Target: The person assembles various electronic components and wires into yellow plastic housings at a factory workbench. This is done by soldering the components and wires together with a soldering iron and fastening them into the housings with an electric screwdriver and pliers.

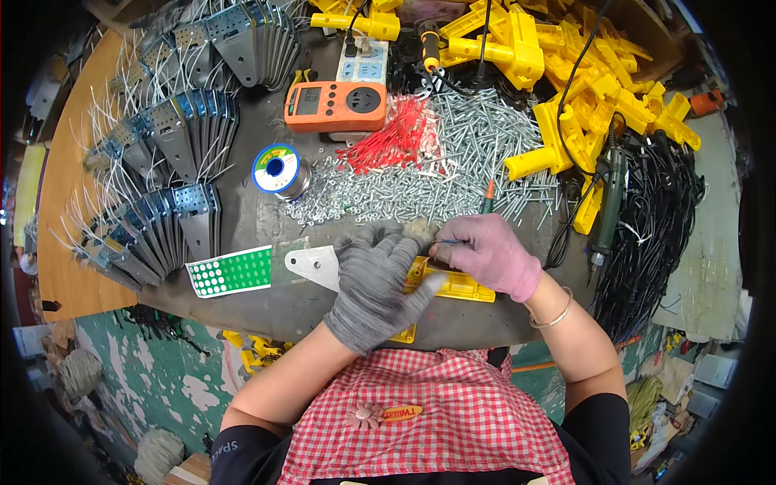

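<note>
My left hand (378,279), in a grey knitted glove, is closed over a yellow plastic housing (457,286), its thumb lying across it. From under that hand a flat metal plate (314,267) with a hole near its rounded end sticks out to the left. My right hand (491,255) wears a pink glove and pinches a thin dark wire (451,241) just above the housing. The left fingertips are close to the wire, and what lies beneath them is hidden.
Heaped screws (485,129), nuts and red sleeves lie beyond my hands, beside a solder spool (280,171) and orange meter (335,107). Metal brackets (194,218) with white wires fan out left. Yellow housings (598,89), an electric screwdriver (611,202) and black cables (659,226) lie right. Green-white stickers (242,270) lie nearby.
</note>
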Available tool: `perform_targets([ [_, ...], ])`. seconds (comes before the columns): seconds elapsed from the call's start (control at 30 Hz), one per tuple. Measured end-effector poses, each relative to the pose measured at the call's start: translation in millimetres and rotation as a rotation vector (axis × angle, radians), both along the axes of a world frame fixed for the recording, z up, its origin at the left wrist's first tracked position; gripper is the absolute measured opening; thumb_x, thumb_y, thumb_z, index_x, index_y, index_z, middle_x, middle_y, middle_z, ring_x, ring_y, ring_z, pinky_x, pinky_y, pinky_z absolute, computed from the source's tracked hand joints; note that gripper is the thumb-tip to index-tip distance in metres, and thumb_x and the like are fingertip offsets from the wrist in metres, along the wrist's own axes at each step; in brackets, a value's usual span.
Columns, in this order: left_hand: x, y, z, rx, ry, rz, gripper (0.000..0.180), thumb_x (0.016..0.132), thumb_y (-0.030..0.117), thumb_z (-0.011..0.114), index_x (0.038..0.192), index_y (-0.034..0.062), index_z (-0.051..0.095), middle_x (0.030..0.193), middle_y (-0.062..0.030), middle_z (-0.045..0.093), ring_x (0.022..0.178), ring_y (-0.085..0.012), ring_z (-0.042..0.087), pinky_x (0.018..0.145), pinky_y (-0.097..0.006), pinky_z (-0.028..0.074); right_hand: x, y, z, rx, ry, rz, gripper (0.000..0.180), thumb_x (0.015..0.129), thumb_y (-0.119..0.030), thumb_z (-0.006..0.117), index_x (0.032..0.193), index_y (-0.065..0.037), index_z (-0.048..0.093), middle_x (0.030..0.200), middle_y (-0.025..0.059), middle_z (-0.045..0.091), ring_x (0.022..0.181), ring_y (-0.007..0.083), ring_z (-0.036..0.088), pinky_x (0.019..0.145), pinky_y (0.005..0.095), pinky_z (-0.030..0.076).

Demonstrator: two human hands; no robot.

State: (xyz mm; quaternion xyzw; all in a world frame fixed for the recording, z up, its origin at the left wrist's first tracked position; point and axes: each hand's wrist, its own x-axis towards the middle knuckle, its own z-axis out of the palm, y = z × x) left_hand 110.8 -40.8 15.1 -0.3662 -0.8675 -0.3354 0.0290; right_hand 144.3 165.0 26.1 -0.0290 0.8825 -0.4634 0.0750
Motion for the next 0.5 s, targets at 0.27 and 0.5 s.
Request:
perform_targets([
  [0.27, -19, 0, 5, 0.24, -0.131, -0.094, 0.011, 0.077, 0.01, 0.078, 0.086, 0.0059, 0.073, 0.074, -0.0079, 0.064, 0.073, -0.0265, 0.061, 0.072, -0.038, 0.048, 9, -2, 10, -0.148, 0.008, -0.09, 0.019, 0.095, -0.017, 0.064, 0.105, -0.001, 0.067, 0.08, 0.013, 0.065, 0.071, 0.0208, 0.063, 0.068, 0.0336, 0.05],
  [0.5, -10, -7, 24, 0.158, -0.466, -0.044, 0.017, 0.085, 0.01, 0.076, 0.099, 0.0013, 0.075, 0.08, -0.0081, 0.07, 0.068, -0.0191, 0.064, 0.065, -0.033, 0.05, 48, -23, 6, -0.141, 0.179, -0.355, 0.019, 0.098, -0.008, 0.059, 0.113, -0.001, 0.067, 0.087, 0.0144, 0.071, 0.073, 0.0274, 0.068, 0.071, 0.0318, 0.053],
])
